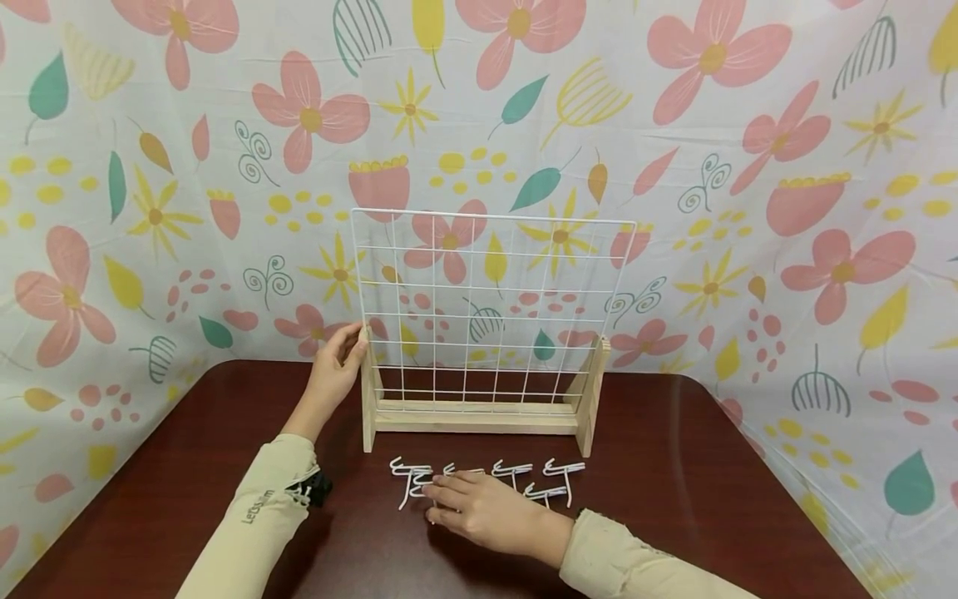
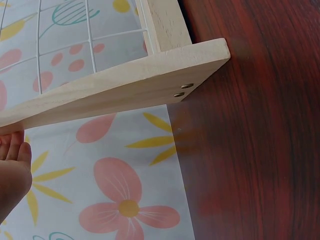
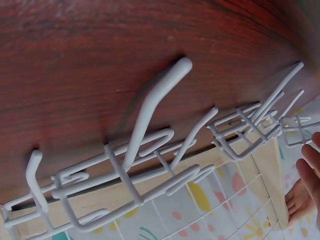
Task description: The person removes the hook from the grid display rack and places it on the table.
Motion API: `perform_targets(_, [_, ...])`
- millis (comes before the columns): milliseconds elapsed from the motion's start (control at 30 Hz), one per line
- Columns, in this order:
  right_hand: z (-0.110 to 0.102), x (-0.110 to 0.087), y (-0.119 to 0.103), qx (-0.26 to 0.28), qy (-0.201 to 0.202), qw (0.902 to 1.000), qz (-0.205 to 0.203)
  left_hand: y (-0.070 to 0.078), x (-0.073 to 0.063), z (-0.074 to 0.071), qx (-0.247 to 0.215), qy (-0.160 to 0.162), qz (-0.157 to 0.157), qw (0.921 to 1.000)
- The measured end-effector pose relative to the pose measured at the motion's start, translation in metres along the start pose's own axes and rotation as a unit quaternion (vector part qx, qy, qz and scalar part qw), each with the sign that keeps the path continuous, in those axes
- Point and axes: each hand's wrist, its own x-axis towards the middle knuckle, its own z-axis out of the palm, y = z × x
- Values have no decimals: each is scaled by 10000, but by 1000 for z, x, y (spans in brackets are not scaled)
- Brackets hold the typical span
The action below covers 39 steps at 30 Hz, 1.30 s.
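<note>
A white wire grid panel (image 1: 486, 291) stands upright in a wooden stand (image 1: 479, 424). My left hand (image 1: 338, 366) holds the upper end of the stand's left side post (image 2: 120, 90), fingers and thumb at its edge; the fingers are partly hidden behind the wood in the left wrist view. Several white wire hooks (image 1: 561, 470) lie on the table before the stand. Over the left-hand hooks is my right hand (image 1: 486, 512), its fingers extended, with fingertips (image 3: 307, 172) close beside a hook (image 3: 297, 132). The hand hides part of these hooks.
The dark red-brown table (image 1: 172, 491) carries the stand and hooks. A cloth with flowers and leaves (image 1: 479, 125) hangs behind and at both sides of it. Two metal fasteners (image 2: 183, 90) show in the left post. A black device (image 1: 314, 489) sits at my left wrist.
</note>
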Motion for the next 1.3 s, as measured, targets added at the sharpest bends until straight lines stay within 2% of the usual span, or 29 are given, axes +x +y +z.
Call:
perform_targets(233, [5, -1, -2, -184, -211, 9996, -99, 30, -8, 1, 107, -108, -150, 9998])
perform_targets(333, [8, -1, -3, -168, -231, 9995, -112, 36, -10, 1, 195, -140, -174, 9996])
perform_targets(567, [8, 2, -3, -243, -366, 9989, -158, 29, -8, 0, 56, -146, -169, 9997])
perform_targets(933, [11, 6, -5, -391, -642, 9971, -128, 34, -9, 1, 150, -130, -178, 9996])
perform_targets(1300, [13, 11, -9, -407, -543, 9976, -115, 36, -9, 1, 108, -125, -126, 9998])
